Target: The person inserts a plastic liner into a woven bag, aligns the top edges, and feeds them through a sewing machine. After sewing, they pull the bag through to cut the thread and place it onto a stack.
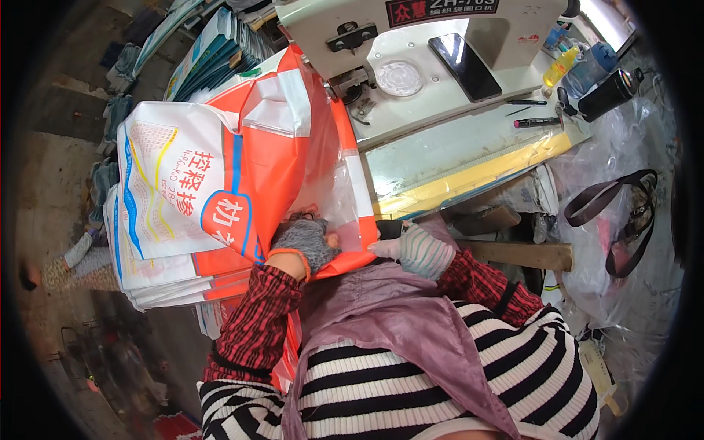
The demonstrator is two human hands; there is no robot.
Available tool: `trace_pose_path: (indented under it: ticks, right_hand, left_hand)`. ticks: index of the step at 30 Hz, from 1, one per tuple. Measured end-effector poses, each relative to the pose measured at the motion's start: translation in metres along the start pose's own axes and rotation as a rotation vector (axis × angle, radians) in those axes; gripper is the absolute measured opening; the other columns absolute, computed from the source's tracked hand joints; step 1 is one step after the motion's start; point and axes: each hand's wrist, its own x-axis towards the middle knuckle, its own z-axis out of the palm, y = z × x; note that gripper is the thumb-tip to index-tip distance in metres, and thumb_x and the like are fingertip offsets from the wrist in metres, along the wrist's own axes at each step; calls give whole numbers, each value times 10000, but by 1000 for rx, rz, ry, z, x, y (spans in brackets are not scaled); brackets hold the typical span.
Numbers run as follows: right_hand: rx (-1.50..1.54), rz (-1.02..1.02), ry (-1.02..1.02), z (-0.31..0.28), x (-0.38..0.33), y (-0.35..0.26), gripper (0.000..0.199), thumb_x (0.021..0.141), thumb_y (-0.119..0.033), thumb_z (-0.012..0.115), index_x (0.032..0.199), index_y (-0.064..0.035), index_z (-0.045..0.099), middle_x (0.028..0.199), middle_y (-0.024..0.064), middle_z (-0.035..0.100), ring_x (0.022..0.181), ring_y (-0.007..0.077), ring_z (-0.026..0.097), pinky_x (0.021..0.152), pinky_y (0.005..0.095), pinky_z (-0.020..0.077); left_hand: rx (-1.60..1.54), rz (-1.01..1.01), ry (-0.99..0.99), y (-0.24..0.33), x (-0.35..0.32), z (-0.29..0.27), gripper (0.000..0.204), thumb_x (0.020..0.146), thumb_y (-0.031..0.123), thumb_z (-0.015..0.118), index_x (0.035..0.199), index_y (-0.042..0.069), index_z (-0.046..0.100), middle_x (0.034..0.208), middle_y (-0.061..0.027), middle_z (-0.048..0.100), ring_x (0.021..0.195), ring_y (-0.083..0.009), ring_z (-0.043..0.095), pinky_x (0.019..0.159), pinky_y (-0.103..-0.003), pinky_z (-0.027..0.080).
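An orange-and-white woven bag (282, 165) with blue trim lies bunched in front of me, against the head of a white sewing machine (513, 40). My left hand (302, 243), in a grey knit glove with an orange cuff, is closed on the bag's near part; folds partly hide its fingers. At the bag's near right corner, my right hand (422, 251), in a pale striped glove, pinches the orange edge between thumb and fingers. Beneath, more flat bags (158, 290) form a stack at the left.
A black phone (466, 67) and a round white dish (399, 78) rest on the machine bed. Pens (537, 122), a yellow bottle (561, 67) and a black tumbler (610, 94) stand or lie right. Below hangs a dark strap (649, 220) over clear plastic. Folded bags (213, 55) are stacked behind.
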Motion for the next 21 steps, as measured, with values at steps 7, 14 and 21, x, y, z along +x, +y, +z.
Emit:
trace_pose_path:
  ticks: [7,14,21]
  right_hand:
    - [10,-119,-159,-11,-3,-4,346,766,-148,697,1061,-13,579,963,28,611,847,103,532,809,251,433]
    - [-32,-145,-204,-17,-2,-6,355,758,-150,699,1069,-26,579,957,23,620,832,105,544,795,265,443]
    - [-109,-177,-206,-14,-5,-23,431,755,-183,685,1134,-52,529,996,17,610,873,95,538,809,254,429]
  left_hand:
    - [-239,92,410,33,3,-58,384,657,284,700,968,91,582,1110,-153,477,969,-343,495,811,-449,411]
    - [-106,261,206,52,28,-58,292,582,255,678,834,128,605,953,-119,491,932,-319,475,809,-465,339]
    - [-615,-59,341,62,16,-36,192,645,31,683,756,30,526,670,-91,517,606,-234,548,561,-337,448]
